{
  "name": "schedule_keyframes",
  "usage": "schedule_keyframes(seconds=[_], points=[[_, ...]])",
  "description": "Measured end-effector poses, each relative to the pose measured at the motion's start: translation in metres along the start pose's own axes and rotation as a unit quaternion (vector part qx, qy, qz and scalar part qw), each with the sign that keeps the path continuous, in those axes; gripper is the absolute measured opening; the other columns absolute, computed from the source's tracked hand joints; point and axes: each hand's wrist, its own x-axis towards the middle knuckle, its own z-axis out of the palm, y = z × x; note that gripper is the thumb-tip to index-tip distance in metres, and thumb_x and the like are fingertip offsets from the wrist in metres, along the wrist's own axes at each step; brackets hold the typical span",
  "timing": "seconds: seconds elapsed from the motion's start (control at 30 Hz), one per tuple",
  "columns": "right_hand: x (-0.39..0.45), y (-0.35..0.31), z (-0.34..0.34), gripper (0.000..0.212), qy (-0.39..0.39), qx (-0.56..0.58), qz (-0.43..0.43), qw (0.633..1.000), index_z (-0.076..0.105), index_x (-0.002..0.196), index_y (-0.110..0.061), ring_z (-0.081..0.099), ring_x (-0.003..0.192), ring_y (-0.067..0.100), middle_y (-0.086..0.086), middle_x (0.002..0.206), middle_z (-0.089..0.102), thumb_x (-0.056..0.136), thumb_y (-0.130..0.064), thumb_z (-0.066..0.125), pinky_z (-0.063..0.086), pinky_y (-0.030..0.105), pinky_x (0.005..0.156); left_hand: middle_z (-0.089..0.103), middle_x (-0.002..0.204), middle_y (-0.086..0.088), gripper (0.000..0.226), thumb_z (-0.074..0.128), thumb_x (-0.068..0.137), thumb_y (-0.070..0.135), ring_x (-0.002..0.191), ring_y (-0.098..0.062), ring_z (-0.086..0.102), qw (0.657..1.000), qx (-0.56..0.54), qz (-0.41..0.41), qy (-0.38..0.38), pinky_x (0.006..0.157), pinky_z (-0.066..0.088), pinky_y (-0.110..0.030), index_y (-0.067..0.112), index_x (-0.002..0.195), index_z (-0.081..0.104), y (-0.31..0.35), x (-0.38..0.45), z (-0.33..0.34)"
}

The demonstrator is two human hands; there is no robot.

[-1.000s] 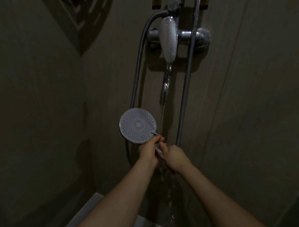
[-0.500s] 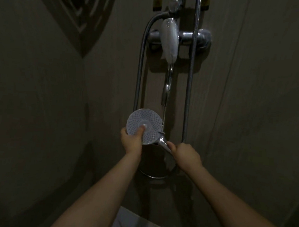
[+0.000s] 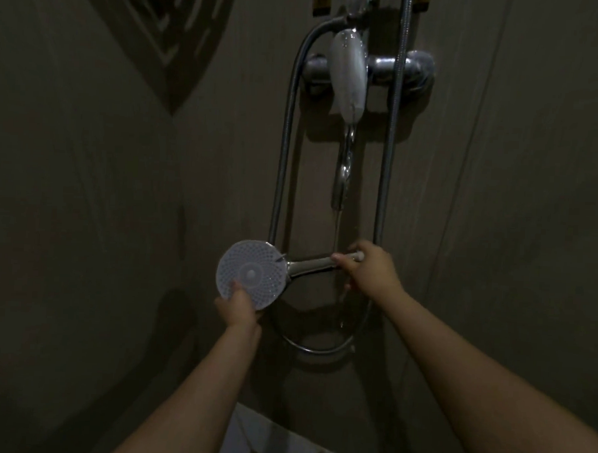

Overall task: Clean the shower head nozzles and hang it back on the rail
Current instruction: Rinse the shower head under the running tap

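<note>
Entry, head view, dim light. The person is holding the shower head [image 3: 252, 275] in front of the wall, below the mixer tap [image 3: 369, 70]. The nozzle face is turned toward the camera.

Right hand [image 3: 371, 269]: fingers are wrapping round the far end of the chrome handle [image 3: 311, 264], a firm grip. Left hand [image 3: 237, 309]: sitting at the 6 o'clock rim of the disc, thumb lying on the nozzle face, fingers apparently behind it; pinching the edge, by the look of it.

Key relation: the long axis of the head is running nearly level, from the disc at 9 o'clock to the handle end at 3 o'clock, rising slightly toward the right hand. The disc lies at 9 o'clock of the right hand and directly at 12 o'clock of the left hand. The left hand is the nearer one to the nozzles, so rubbing is falling to that thumb while the right steadies.

Hose [image 3: 283, 150] is looping down from the tap and under the handle. A thin stream of water [image 3: 337, 228] is falling from the spout just beside the handle. The rail bracket is lying out of frame at 12 o'clock; hanging is not yet done.
</note>
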Motion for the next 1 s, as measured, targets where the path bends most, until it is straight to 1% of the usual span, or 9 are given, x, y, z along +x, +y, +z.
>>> schedule_keyframes(seconds=[0.1,0.3,0.37,0.47,0.57,0.67,0.77,0.87,1.0], points=[[0.003,-0.013,0.018,0.010,-0.037,0.188,0.021,0.981,0.055,0.098,-0.013,0.061,0.045,0.009,0.009,0.082,0.058,0.090,-0.010,0.059,0.051,0.019,0.039,0.057,0.124,-0.017,0.045,0.048,0.097,0.024,0.109,-0.032,0.060,0.997,-0.054,-0.057,-0.015,0.078,0.055,-0.043,0.007,0.137,0.040,-0.010,0.004,-0.011],[0.010,-0.024,0.027,0.016,-0.061,0.132,0.067,0.987,0.059,0.073,-0.015,0.061,0.049,0.017,0.012,0.081,0.060,0.087,-0.010,0.063,0.054,0.023,0.040,0.055,0.129,-0.023,0.044,0.051,0.095,0.016,0.096,-0.032,0.059,0.998,-0.008,-0.061,0.009,0.047,0.056,-0.028,-0.001,0.135,0.043,-0.020,0.011,-0.034],[0.004,-0.018,0.024,0.015,-0.059,-0.036,0.040,0.997,0.064,0.084,-0.011,0.059,0.060,0.019,0.011,0.088,0.061,0.092,-0.018,0.054,0.050,0.022,0.048,0.055,0.130,-0.022,0.044,0.051,0.095,0.017,0.106,-0.034,0.059,0.998,0.013,-0.054,0.006,0.073,0.058,-0.038,0.002,0.135,0.042,-0.016,0.012,-0.034],[-0.010,-0.008,0.022,0.042,-0.114,-0.402,-0.055,0.907,0.063,0.107,-0.011,0.060,0.090,0.025,0.009,0.106,0.064,0.092,-0.047,0.046,0.047,0.033,0.075,0.056,0.129,-0.019,0.041,0.050,0.095,0.021,0.114,-0.033,0.057,0.997,0.077,-0.016,-0.011,0.095,0.050,-0.047,0.007,0.133,0.046,-0.009,0.012,-0.030],[-0.014,0.003,0.027,0.059,-0.152,-0.483,-0.054,0.861,0.057,0.116,-0.011,0.059,0.105,0.027,0.011,0.119,0.060,0.081,-0.059,0.057,0.046,0.036,0.085,0.056,0.127,-0.018,0.035,0.046,0.096,0.018,0.114,-0.033,0.056,0.991,0.117,0.024,-0.060,0.098,0.048,-0.049,0.007,0.129,0.047,-0.007,0.001,-0.016],[-0.016,0.015,0.021,0.054,-0.137,-0.488,-0.063,0.860,0.057,0.117,-0.010,0.060,0.107,0.027,0.011,0.117,0.061,0.084,-0.053,0.057,0.047,0.035,0.086,0.057,0.118,-0.015,0.030,0.046,0.097,0.017,0.106,-0.029,0.057,0.981,0.146,0.061,-0.112,0.092,0.050,-0.044,0.005,0.124,0.048,-0.001,-0.011,-0.003],[-0.020,0.026,0.004,0.045,-0.091,-0.495,-0.068,0.862,0.058,0.115,-0.011,0.062,0.102,0.027,0.010,0.112,0.064,0.087,-0.046,0.054,0.048,0.034,0.082,0.056,0.117,-0.011,0.035,0.055,0.092,0.022,0.109,-0.029,0.057,0.941,0.257,0.155,-0.156,0.092,0.050,-0.041,0.006,0.122,0.048,0.008,-0.011,0.013],[-0.024,0.032,-0.003,0.041,-0.074,-0.504,-0.073,0.857,0.058,0.113,-0.013,0.063,0.100,0.026,0.009,0.110,0.064,0.088,-0.045,0.053,0.048,0.033,0.080,0.055,0.119,-0.006,0.041,0.063,0.086,0.033,0.112,-0.025,0.056,0.866,0.382,0.267,-0.181,0.091,0.049,-0.037,0.012,0.119,0.049,0.013,-0.010,0.032],[-0.027,0.035,-0.008,0.039,-0.040,-0.487,-0.072,0.870,0.057,0.112,-0.014,0.063,0.102,0.026,0.008,0.111,0.065,0.089,-0.045,0.051,0.046,0.032,0.077,0.056,0.117,-0.008,0.062,0.066,0.072,0.058,0.110,-0.027,0.054,0.776,0.490,0.376,-0.128,0.094,0.048,-0.044,0.013,0.111,0.052,0.017,-0.019,0.057]])
